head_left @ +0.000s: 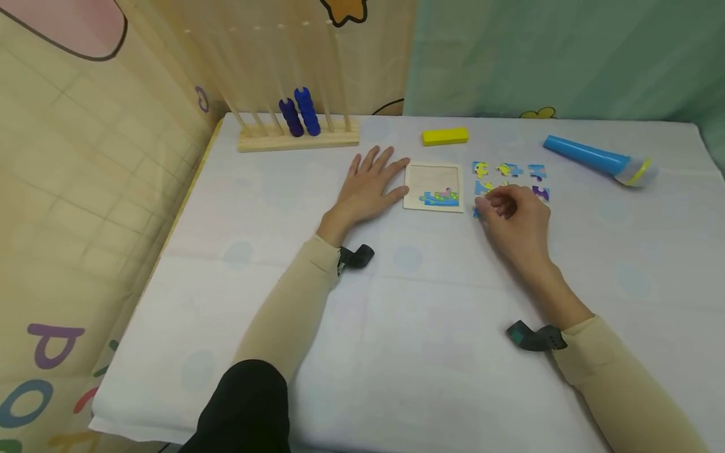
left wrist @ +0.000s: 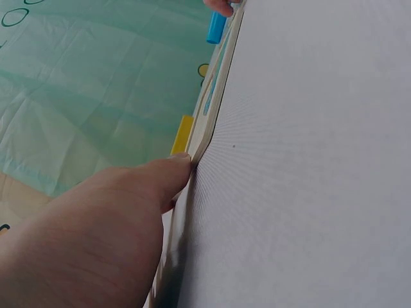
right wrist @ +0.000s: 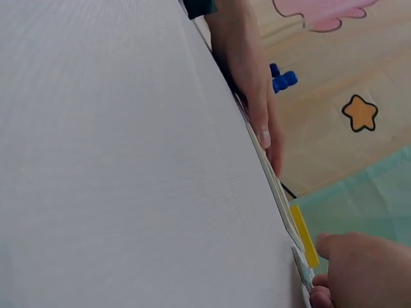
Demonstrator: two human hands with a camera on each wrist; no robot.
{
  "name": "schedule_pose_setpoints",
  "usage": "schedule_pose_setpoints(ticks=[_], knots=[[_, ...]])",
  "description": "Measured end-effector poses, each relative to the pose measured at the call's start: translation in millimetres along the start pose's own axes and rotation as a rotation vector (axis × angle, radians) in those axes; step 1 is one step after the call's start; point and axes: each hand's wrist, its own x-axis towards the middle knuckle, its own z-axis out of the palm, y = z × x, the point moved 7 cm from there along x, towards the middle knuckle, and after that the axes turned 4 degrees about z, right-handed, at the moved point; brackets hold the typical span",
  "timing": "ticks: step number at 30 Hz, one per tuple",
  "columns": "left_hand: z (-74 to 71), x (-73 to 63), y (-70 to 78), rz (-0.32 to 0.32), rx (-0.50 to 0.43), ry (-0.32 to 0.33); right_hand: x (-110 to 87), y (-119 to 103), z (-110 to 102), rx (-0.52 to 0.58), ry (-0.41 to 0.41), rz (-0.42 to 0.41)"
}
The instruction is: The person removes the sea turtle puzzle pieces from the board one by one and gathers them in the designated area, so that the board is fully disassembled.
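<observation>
My left hand [head_left: 365, 185] lies spread on the table, its thumb and a fingertip at the left edge of a square wooden puzzle board [head_left: 433, 208]. In the left wrist view the thumb [left wrist: 170, 176] presses on the board's rim. A blue, green and pink picture section [head_left: 442, 199] fills the lower right of the board. To its right, my right hand [head_left: 518, 220] curls over the loose puzzle pieces and pinches one blue puzzle piece [head_left: 476, 212] at its near left. In the right wrist view that piece [right wrist: 302, 268] looks tilted beside the fingers.
Several loose puzzle pieces [head_left: 537, 171] lie in rows beyond the right hand. Behind the board is a yellow block [head_left: 445, 136]. A blue toy microphone [head_left: 595, 158] lies far right; a wooden bead rack [head_left: 300, 139] with blue beads stands at the back left, by the curtain.
</observation>
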Motion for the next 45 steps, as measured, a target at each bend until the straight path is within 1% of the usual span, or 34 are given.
schedule_pose_setpoints(ticks=[5, 9, 14, 18, 23, 31, 36, 41, 45], knots=[[-1.7, -2.2, -1.2, -0.005, -0.009, -0.006, 0.0, -4.5, 4.4, -0.029, -0.024, -0.029], [-1.7, -2.9, -0.7, 0.0, -0.012, -0.007, 0.3, -4.4, 4.6, -0.042, -0.025, -0.038], [-1.6, -2.5, 0.1, 0.006, -0.016, 0.001, 0.8, -3.7, 3.5, -0.025, 0.0, -0.056], [-1.3, -2.5, -0.6, 0.007, -0.021, 0.002, 2.8, -7.5, 4.8, 0.015, 0.014, -0.08], [-0.7, -3.0, -1.7, 0.004, -0.023, 0.009, 8.9, -19.0, 14.5, 0.046, -0.044, -0.084], [0.8, -0.5, -1.0, 0.001, -0.011, 0.01, 24.2, -41.3, 42.1, 0.089, -0.126, -0.095], [2.2, 0.4, -1.4, 0.001, 0.001, 0.013, 30.1, -45.6, 57.5, 0.086, -0.183, -0.089], [1.5, 0.6, -0.2, 0.016, -0.018, 0.015, 29.1, -44.0, 64.5, 0.081, -0.227, -0.075], [0.8, -0.3, -1.5, 0.012, -0.014, 0.018, 27.0, -44.3, 68.9, 0.073, -0.253, -0.081]])
